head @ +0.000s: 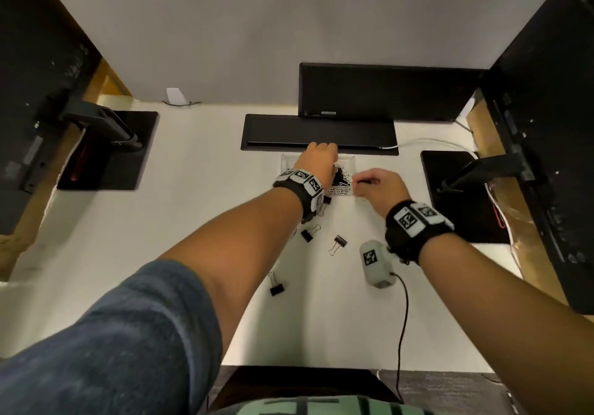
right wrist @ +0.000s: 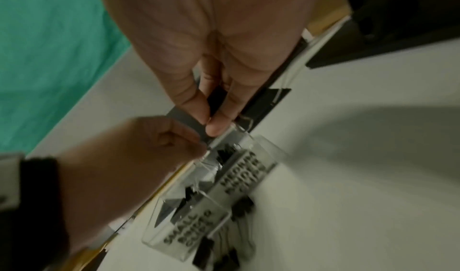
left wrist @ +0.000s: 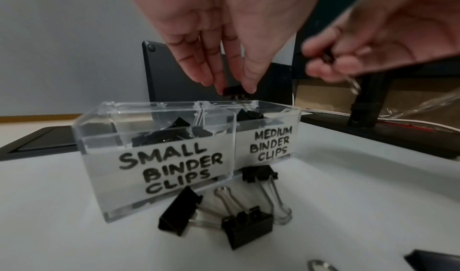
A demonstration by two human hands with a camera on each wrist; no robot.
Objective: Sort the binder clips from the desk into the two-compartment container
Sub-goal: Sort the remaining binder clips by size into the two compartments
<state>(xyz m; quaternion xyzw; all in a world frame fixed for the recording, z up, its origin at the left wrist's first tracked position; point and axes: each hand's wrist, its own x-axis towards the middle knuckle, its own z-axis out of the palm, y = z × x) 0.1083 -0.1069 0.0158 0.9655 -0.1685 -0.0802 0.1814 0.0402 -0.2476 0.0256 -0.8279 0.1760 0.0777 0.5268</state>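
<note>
While we look down from the head view, our left hand (head: pixel 319 160) and right hand (head: pixel 377 186) meet over the container (head: pixel 348 160) at frame centre; loose clips (head: pixel 339 242) wait lower down.

From the left wrist, fingertips (left wrist: pixel 250 87) pinch a small clip (left wrist: pixel 234 91) above the divider; it should drop left, we judge.

From the right wrist, fingers (right wrist: pixel 219 126) pinch a black clip (right wrist: pixel 216 99); it needs releasing over "MEDIUM".

1. Right hand (right wrist: pixel 214 74) pinches a black clip (right wrist: pixel 216 100) between thumb and finger, above the clear container (right wrist: pixel 268 147).
2. Left hand (right wrist: pixel 139 153) at the container's far side.
3. Clips (right wrist: pixel 214 255) lie on the desk (right wrist: pixel 348 196) beside it.
</note>
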